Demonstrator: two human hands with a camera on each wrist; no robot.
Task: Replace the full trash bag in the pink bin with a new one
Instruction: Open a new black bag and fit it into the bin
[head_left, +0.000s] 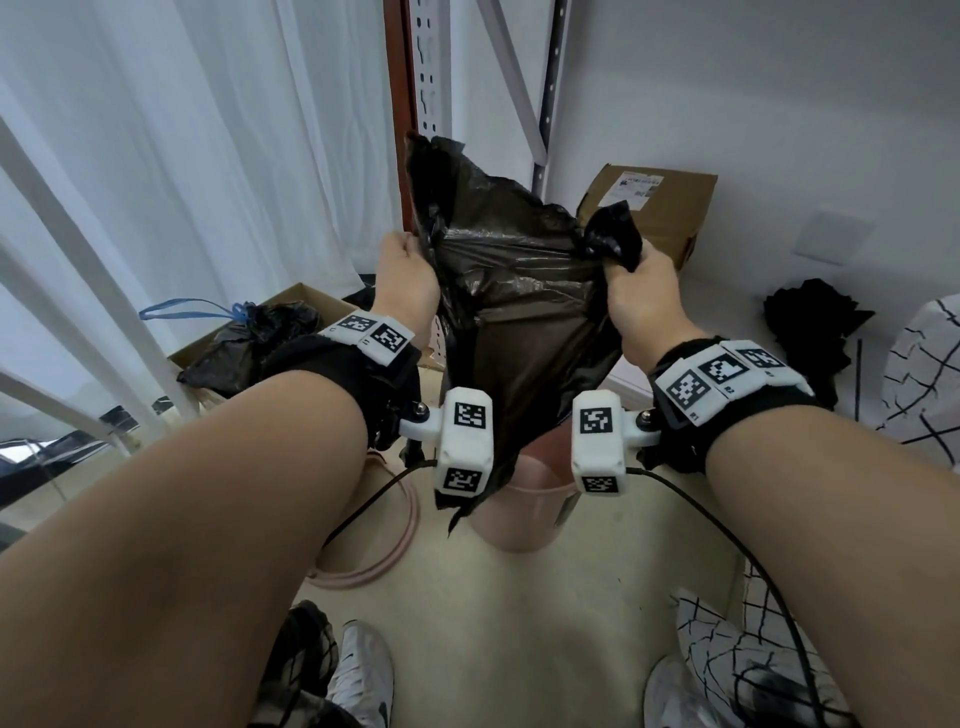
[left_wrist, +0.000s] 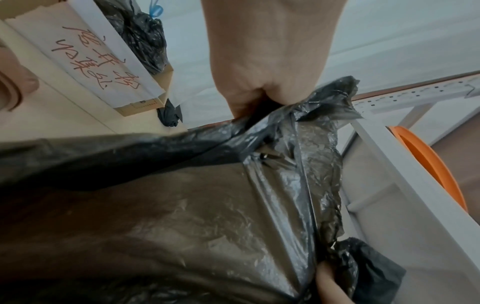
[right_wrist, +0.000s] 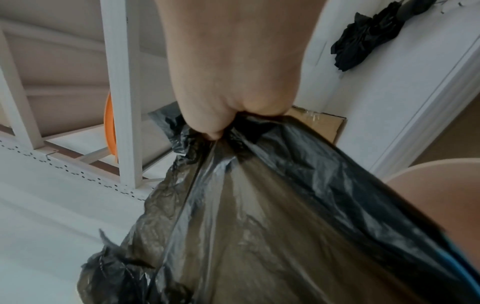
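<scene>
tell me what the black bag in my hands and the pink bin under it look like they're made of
Black bag: thin plastic film, glossy and crinkled, and light shows brownish through it where it is stretched. Pink bin: likely rigid moulded plastic, matte and smooth, with an even rim; only part of it shows.

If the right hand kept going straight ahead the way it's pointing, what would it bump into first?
Probably the brown cardboard box against the white wall. The right hand grips one edge of the black trash bag and points forward toward that box. Depth is hard to judge here, so this is a best guess.
</scene>
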